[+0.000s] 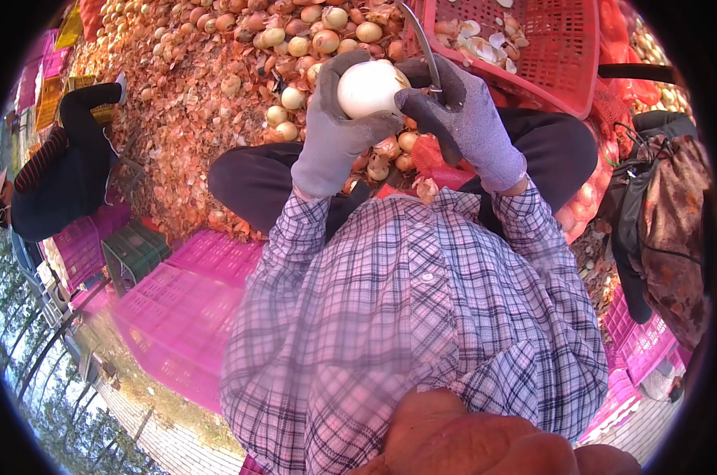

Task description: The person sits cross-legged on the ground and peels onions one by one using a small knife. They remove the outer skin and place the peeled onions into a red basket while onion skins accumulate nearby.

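Observation:
A large, peeled white onion (369,89) rests in my left hand (328,133), whose gloved fingers and thumb curl around its left side and underside. My right hand (468,113), in a matching grey glove with a dark palm, grips a curved knife (422,41). The blade points up and away from me, and its handle is hidden within the fist. My right thumb reaches the onion's right side, where a small brownish patch shows. Below the hands, several unpeeled onions (388,148) lie between my legs, beside red mesh netting (438,157).
A red plastic crate (557,65) holding pale onion peelings (483,44) stands at the front right. Onions (334,41) and loose skins (174,130) cover the ground. Magenta crates (186,303) stand at my left. One person (61,178) sits leftward; another (667,202) is at right.

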A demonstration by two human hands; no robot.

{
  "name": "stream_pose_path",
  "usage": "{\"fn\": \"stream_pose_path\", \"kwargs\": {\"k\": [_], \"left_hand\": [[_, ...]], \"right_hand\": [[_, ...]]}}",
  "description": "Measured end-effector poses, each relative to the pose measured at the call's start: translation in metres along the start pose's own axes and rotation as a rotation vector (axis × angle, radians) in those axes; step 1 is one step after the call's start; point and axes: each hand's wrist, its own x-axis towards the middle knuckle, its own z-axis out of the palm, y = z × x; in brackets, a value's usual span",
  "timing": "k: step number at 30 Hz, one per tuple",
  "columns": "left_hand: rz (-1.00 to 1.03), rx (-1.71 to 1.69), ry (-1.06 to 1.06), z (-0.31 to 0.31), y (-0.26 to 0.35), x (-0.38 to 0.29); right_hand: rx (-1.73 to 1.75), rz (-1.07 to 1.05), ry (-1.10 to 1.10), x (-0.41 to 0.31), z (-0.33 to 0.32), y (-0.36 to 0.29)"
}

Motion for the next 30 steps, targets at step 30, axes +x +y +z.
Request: {"fn": "stream_pose_path", "kwargs": {"k": [30], "left_hand": [[-0.273,-1.445,0.166,-0.017,-0.041,0.012]], "right_hand": [[0.308,0.104,0.209,-0.008,-0.029,-0.024]]}}
